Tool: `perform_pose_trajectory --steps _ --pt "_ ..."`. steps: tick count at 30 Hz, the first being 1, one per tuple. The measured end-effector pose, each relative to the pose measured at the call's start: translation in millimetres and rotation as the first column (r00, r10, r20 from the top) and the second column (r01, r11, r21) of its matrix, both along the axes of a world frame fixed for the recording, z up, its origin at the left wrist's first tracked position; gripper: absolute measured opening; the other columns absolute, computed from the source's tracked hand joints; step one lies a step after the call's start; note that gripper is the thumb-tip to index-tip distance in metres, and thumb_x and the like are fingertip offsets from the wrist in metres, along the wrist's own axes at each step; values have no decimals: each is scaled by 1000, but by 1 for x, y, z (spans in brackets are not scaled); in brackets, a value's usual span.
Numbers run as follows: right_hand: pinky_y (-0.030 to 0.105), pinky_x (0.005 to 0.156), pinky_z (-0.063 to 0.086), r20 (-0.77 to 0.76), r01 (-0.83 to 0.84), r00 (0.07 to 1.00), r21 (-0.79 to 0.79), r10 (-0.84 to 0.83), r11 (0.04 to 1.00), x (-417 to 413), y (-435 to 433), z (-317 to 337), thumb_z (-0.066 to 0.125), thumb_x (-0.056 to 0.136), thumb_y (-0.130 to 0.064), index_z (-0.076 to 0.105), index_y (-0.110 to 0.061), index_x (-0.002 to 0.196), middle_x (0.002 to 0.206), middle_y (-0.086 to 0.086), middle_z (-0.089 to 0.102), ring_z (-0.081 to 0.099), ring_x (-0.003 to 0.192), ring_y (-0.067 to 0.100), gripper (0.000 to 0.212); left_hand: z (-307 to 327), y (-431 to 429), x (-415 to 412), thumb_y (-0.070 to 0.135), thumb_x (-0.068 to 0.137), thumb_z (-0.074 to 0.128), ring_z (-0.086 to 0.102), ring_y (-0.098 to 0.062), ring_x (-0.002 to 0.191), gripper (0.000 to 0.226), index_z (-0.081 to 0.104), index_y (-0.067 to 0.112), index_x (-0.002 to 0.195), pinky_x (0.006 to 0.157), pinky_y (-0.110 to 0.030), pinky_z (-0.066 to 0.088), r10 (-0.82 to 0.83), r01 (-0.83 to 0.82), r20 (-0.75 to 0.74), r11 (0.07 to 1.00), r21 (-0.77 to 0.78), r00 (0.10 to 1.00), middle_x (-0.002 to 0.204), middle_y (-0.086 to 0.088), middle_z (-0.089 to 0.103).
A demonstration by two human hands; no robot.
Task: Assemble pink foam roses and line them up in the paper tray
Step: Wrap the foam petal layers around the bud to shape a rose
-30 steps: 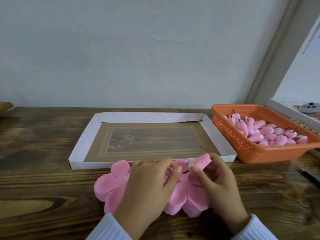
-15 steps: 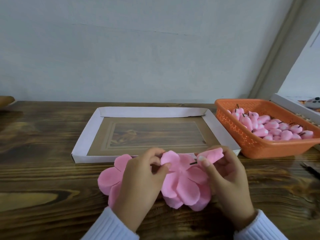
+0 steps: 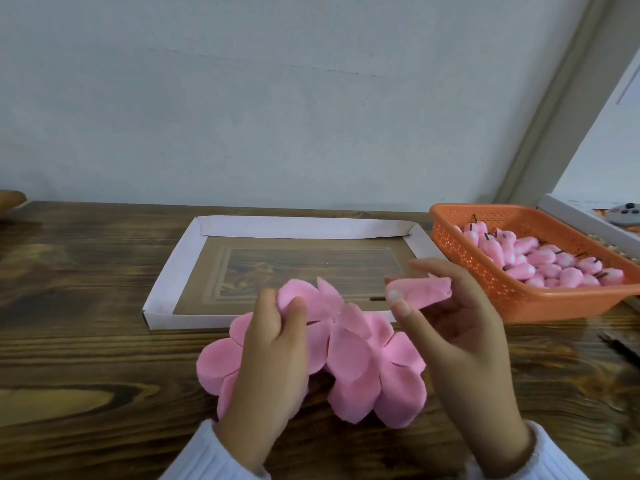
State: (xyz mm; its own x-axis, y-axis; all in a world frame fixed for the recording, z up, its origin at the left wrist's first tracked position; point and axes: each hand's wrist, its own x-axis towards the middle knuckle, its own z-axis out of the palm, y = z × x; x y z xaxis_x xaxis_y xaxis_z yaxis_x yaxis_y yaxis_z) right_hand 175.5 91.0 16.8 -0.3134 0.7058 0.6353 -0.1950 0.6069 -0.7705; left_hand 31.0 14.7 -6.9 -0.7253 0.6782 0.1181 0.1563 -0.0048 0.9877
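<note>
Flat pink foam petal sheets (image 3: 367,372) lie on the wooden table in front of the paper tray (image 3: 166,292). My left hand (image 3: 270,362) pinches the upper edge of one petal sheet and lifts it. My right hand (image 3: 460,334) holds a pink foam rose bud (image 3: 420,291) with a short dark stem pointing left, a little above and to the right of the sheets. The tray has white folded walls and nothing inside it.
An orange plastic basket (image 3: 519,299) with several pink buds stands right of the tray. A white box edge (image 3: 581,220) lies behind it. A dark tool (image 3: 620,344) sits at the table's right edge. A wall rises behind the table.
My right hand has drawn the bud to the right and up, away from the petal sheet. My left hand has lifted the sheet's edge higher.
</note>
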Motion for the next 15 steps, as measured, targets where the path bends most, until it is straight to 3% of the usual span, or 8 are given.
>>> perform_pose_trajectory --steps 2,6,10,12,15 --pt "14 68 51 46 -20 999 35 18 999 -8 -5 3 72 78 -27 66 -19 102 94 -11 70 68 85 7 26 2 1 1 31 98 45 53 0 69 14 51 29 85 57 -27 39 11 -3 171 999 -42 985 82 -2 56" --pt "18 73 53 90 -2 996 45 -2 999 -24 -12 -11 75 78 -28 66 -24 102 97 -10 70 68 91 12 26 3 1 -1 30 99 45 58 -15 75 15 55 28 88 58 -29 38 44 -39 328 999 -22 944 87 -6 63" --pt "29 76 55 204 61 975 129 -87 990 -25 -11 -23 70 79 -30 67 -27 102 100 -12 68 66 95 14 24 4 -2 0 29 99 47 60 -13 59 17 57 24 86 45 -22 46 54 -53 393 999 -12 918 74 -6 62" --pt "22 77 52 242 99 959 189 -145 977 -25 -10 -26 72 77 -27 66 -30 101 99 -18 67 65 94 5 25 3 -2 1 31 97 48 60 -15 58 19 57 28 81 48 -24 48 46 -53 392 999 6 919 73 -7 61" --pt "9 78 44 262 134 942 278 -209 951 -24 -10 -29 76 74 -17 66 -29 101 97 -19 67 62 92 -3 31 0 -2 2 37 94 49 55 -27 67 21 55 32 75 62 -39 44 38 -53 337 998 36 941 74 -12 55"
